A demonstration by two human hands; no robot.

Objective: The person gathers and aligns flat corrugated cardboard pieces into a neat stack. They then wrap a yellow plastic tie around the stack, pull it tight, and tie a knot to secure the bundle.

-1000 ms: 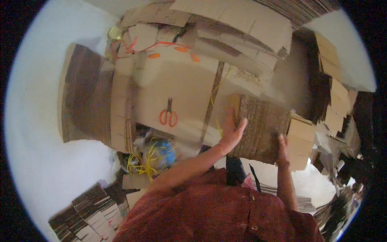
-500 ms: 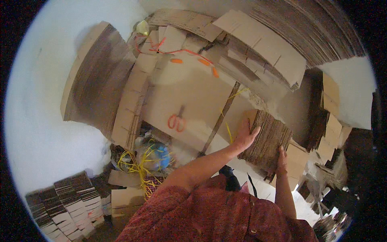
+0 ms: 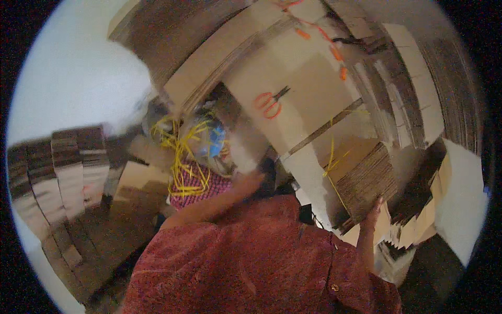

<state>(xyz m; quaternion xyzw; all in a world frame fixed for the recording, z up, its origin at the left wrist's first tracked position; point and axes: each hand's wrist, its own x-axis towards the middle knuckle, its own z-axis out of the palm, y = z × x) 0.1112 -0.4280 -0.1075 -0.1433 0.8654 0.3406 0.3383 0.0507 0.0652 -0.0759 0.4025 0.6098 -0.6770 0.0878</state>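
Note:
A stack of brown cardboard sheets (image 3: 368,178) stands on edge at the right of the work surface. My right hand (image 3: 372,212) rests against the stack's near right side, its fingers stretched along it. A yellow strap (image 3: 333,149) runs along the stack's left side. My left hand (image 3: 257,179) is away from the stack, at the surface's near left edge beside a dark object; motion blur hides its fingers. Red-handled scissors (image 3: 269,105) lie on the cardboard-covered work surface (image 3: 308,73).
A bunch of yellow straps (image 3: 191,146) hangs by a blue item (image 3: 216,141) and a purple woven bag (image 3: 196,191). Stacked cardboard (image 3: 230,49) borders the surface at far left; more flat cardboard (image 3: 418,78) lies right. Piles (image 3: 78,162) stand at left. Orange pieces (image 3: 335,52) lie far back.
My left hand has let go of the cardboard stack and moved left, toward my body. My right hand stays at the stack. The view has turned left.

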